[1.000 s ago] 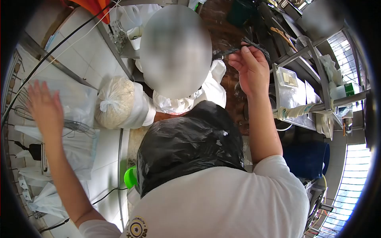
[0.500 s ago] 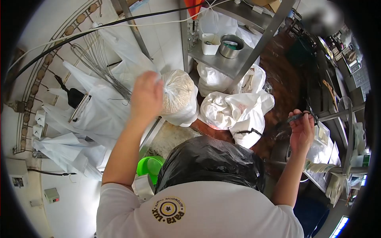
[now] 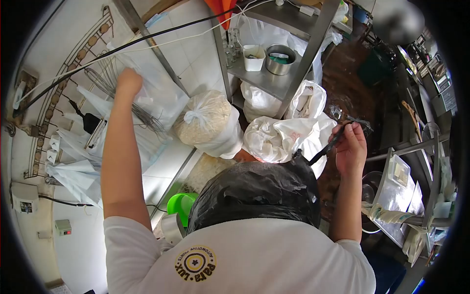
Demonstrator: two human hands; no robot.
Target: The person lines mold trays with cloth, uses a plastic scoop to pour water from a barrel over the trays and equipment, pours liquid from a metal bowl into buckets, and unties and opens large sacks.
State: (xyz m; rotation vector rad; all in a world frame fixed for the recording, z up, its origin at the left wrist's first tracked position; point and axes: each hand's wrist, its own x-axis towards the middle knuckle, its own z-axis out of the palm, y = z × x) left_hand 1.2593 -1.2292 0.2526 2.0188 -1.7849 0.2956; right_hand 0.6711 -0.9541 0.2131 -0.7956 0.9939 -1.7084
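My left hand [image 3: 129, 83] is closed at the hanging clear plastic bags [image 3: 159, 93], beside the wire whisks [image 3: 105, 76]; what its fingers hold is too hidden to name. My right hand [image 3: 350, 147] pinches a twisted strip of black plastic [image 3: 333, 147], which runs down toward the big black bag [image 3: 254, 196]. That black bag bulges in front of my body. Beyond it stand a tied clear bag of pale grainy material [image 3: 205, 117] and an open white sack [image 3: 274, 139].
A metal shelf [image 3: 264, 78] holds a white tub [image 3: 253, 58] and a metal pot [image 3: 280, 60]. A green bucket [image 3: 182, 206] sits left of the black bag. Metal racks with trays [image 3: 399, 196] stand at the right. Cables cross the upper left.
My left hand has moved from the wall side past the tied bag, then back up to the hanging plastic bags and closed. My right hand keeps its pinch, and the black strip now stretches toward the black bag.
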